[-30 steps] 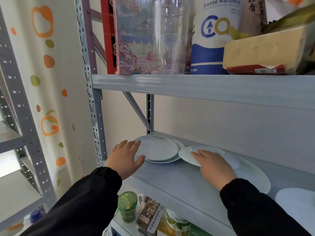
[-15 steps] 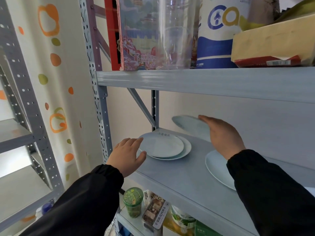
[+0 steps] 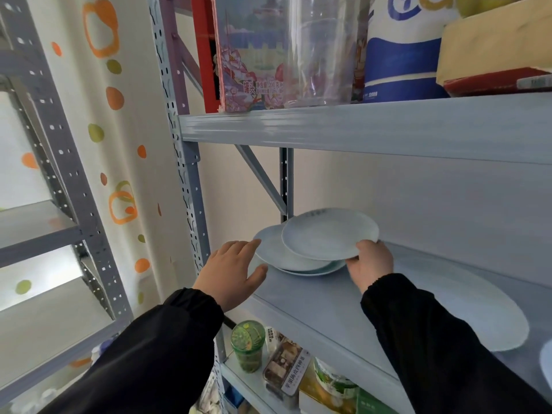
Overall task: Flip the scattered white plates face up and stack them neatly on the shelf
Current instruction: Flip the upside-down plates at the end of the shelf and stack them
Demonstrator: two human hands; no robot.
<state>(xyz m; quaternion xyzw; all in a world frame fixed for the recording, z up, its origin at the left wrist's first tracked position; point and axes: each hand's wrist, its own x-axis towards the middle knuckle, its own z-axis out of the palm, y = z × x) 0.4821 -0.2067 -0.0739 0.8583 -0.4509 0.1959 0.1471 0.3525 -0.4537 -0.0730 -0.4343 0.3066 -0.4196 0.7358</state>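
Grey metal shelving fills my view, backed by a pale wall. The middle shelf carries the white plates, and its front edge runs diagonally from the left post down toward the lower right. The upper shelf hangs over the whole work area, loaded with a clear jar and packages. The open room I see is the bare strip of board between the stack in the back left corner and the large plate, which lies flat to the right, partly behind my right sleeve.

My left hand is spread, fingers straight. The fingertips are at the left rim of the stack and the thumb is just beside its front edge.

My right hand pinches the right rim of the top plate, thumb on top and fingers curled beneath. That plate sits tilted over the stack, overlapping it. I cannot tell whether its far side rests on the plates below.
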